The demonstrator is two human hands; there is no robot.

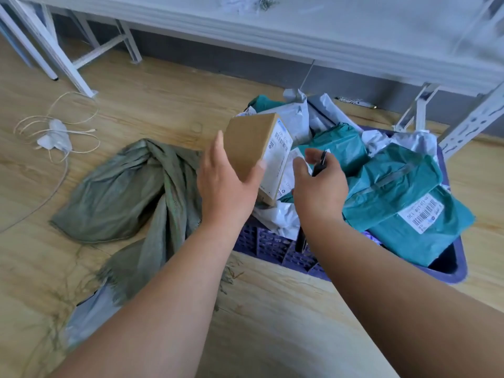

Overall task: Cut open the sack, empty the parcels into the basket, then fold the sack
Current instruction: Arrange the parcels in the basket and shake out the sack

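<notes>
My left hand [227, 184] grips a brown cardboard box [251, 145] with a white label, held tilted over the near left corner of the purple basket [275, 248]. The basket is heaped with teal parcels [395, 186] and white parcels [294, 115]. My right hand [319, 186] hovers over the pile just right of the box, with a thin dark tool [320, 165] held in its fingers. The green woven sack [128, 189] lies crumpled and flat on the wooden floor to the left of the basket, its frayed end toward me.
A white metal shelf unit [300, 25] runs along the back, with legs at the left and beside the basket's right. A pale cord with a white tag [57, 135] lies on the floor at far left. A grey plastic bag [87, 312] pokes from under the sack's near end.
</notes>
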